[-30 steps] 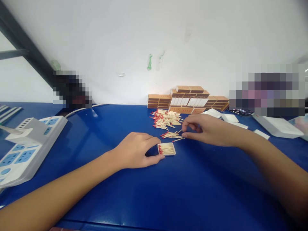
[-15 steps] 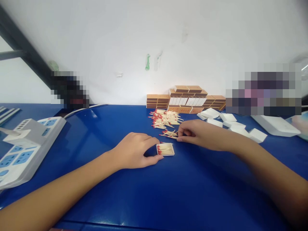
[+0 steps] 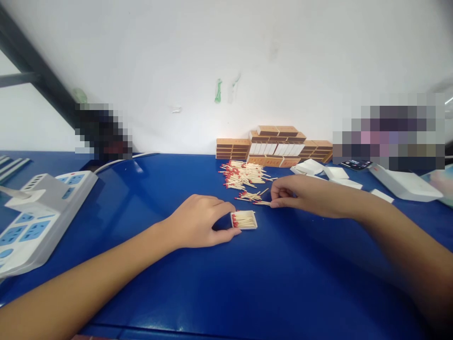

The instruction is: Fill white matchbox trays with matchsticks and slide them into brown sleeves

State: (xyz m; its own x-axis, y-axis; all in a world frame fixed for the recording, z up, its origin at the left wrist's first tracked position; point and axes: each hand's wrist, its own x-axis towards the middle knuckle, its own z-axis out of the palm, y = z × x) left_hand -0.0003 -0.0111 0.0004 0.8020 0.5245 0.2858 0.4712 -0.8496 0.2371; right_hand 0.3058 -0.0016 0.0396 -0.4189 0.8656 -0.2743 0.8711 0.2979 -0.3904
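A small white matchbox tray (image 3: 255,222) sits on the blue table, partly filled with red-tipped matches (image 3: 244,219). My left hand (image 3: 201,221) grips its left end between thumb and fingers. To the right and a little farther back, my right hand (image 3: 293,194) pinches matchsticks (image 3: 264,203) by their plain ends, red heads pointing left; how many it holds I cannot tell. A few loose matches (image 3: 249,195) lie just left of those fingers. Behind them spreads a larger heap of matches (image 3: 244,174).
Brown matchboxes (image 3: 231,148) are stacked along the wall. White empty trays (image 3: 336,173) lie scattered at the right, near a phone (image 3: 354,164) and a larger white box (image 3: 406,184). A power strip (image 3: 67,208) with a plugged adapter occupies the left side.
My right hand has moved slightly right, drawing matchsticks away from the small loose group. My left hand and the tray have stayed in place.
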